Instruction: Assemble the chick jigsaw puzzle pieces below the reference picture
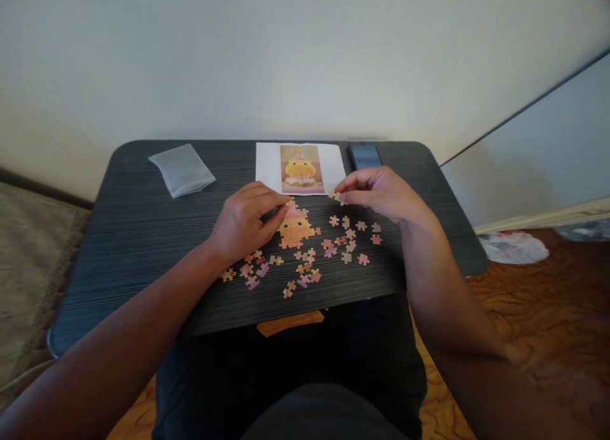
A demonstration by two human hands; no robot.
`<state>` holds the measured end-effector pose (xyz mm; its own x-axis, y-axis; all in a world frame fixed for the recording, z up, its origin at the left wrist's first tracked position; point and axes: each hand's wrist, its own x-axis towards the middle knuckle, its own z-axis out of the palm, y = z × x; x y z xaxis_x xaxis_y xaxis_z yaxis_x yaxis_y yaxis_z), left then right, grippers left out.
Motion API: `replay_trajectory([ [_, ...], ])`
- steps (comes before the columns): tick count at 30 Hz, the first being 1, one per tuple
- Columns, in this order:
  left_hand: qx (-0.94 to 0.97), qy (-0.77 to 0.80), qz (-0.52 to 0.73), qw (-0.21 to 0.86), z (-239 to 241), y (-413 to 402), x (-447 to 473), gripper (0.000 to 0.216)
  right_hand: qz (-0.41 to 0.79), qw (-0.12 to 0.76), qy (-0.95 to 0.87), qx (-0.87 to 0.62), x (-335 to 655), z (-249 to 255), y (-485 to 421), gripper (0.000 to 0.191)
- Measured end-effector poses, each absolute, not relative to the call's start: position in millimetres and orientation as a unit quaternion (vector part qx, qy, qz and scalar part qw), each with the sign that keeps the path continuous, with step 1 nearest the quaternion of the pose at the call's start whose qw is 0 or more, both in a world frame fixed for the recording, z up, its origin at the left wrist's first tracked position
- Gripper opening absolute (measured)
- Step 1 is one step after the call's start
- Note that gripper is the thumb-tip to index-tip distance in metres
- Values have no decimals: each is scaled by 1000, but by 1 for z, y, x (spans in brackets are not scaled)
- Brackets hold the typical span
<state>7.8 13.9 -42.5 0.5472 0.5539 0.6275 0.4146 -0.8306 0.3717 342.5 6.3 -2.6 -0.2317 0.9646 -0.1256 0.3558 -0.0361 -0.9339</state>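
Observation:
A partly joined jigsaw (pixel 295 227) showing a yellow figure lies at the middle of the dark table (pixel 143 237). My left hand (pixel 245 221) rests beside it, fingers curled and fingertips pressing on its upper left edge. My right hand (pixel 381 192) hovers just above the table to the right, pinching a small puzzle piece (pixel 335 195) between thumb and forefinger. Several loose pieces (pixel 352 237) are scattered to the right of the jigsaw, and more loose pieces (pixel 267 268) lie in front of it. A reference picture sheet (pixel 300 167) lies behind the jigsaw.
A clear plastic bag (pixel 181 169) lies at the back left of the table. A phone (pixel 365 155) sits at the back, right of the sheet. A wall stands close behind. A white bag (pixel 515 246) lies on the floor to the right.

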Motion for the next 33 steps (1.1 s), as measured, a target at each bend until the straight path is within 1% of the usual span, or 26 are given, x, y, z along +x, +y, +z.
replay_trajectory([
  [4, 873, 289, 381, 96, -43, 16, 5, 18, 490, 262, -640, -530, 354, -2, 0, 15],
  [6, 873, 284, 385, 95, -43, 17, 4, 17, 481, 250, -645, -538, 358, -5, -2, 13],
  [10, 871, 268, 405, 78, -44, 18, 2, 15, 455, 262, -641, -560, 370, -10, -11, 13],
  [14, 876, 265, 398, 63, -43, 19, 1, 15, 423, 267, -646, -577, 379, -16, -20, 12],
  [19, 875, 263, 401, 64, -42, 19, 1, 11, 407, 275, -636, -595, 375, -26, -28, 11],
  [25, 875, 260, 403, 67, -44, 21, 0, 11, 343, 278, -661, -607, 365, -29, -31, 8],
  [33, 875, 270, 397, 69, -45, 21, 0, 14, 332, 273, -673, -602, 364, -27, -30, 8],
])
